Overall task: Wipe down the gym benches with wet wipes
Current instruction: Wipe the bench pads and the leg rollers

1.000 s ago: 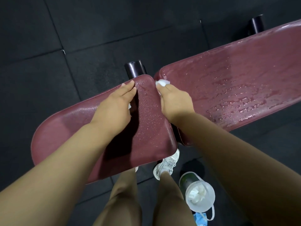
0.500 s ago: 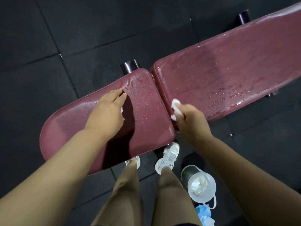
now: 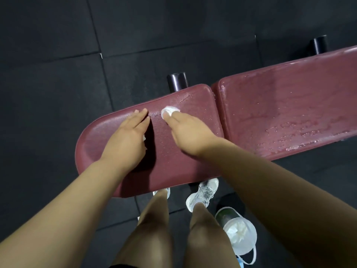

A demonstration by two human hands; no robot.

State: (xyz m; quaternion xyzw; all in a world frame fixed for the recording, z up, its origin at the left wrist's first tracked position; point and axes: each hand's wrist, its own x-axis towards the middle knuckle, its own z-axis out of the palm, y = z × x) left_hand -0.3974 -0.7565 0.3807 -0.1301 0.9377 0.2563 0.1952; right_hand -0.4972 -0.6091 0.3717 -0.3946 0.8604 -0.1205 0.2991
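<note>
The maroon gym bench has a rounded seat pad [image 3: 173, 161] and a long back pad [image 3: 289, 105], both beaded with wet drops. My left hand [image 3: 127, 140] lies flat on the seat pad with straight fingers, and a bit of white wipe [image 3: 144, 137] shows under its palm. My right hand [image 3: 189, 132] rests on the same pad just to the right. Its extended fingers press a crumpled white wet wipe [image 3: 169, 111] against the pad near the far edge.
A clear tub of wipes [image 3: 239, 233] with a loop handle stands on the black rubber floor by my right shoe [image 3: 202, 194]. Two black frame posts [image 3: 177, 81] [image 3: 318, 44] stick out behind the bench. My legs stand against the near edge.
My right hand has carried its wipe from the gap between the two pads up onto the seat pad, near the far edge. My left hand stays flat on the seat.
</note>
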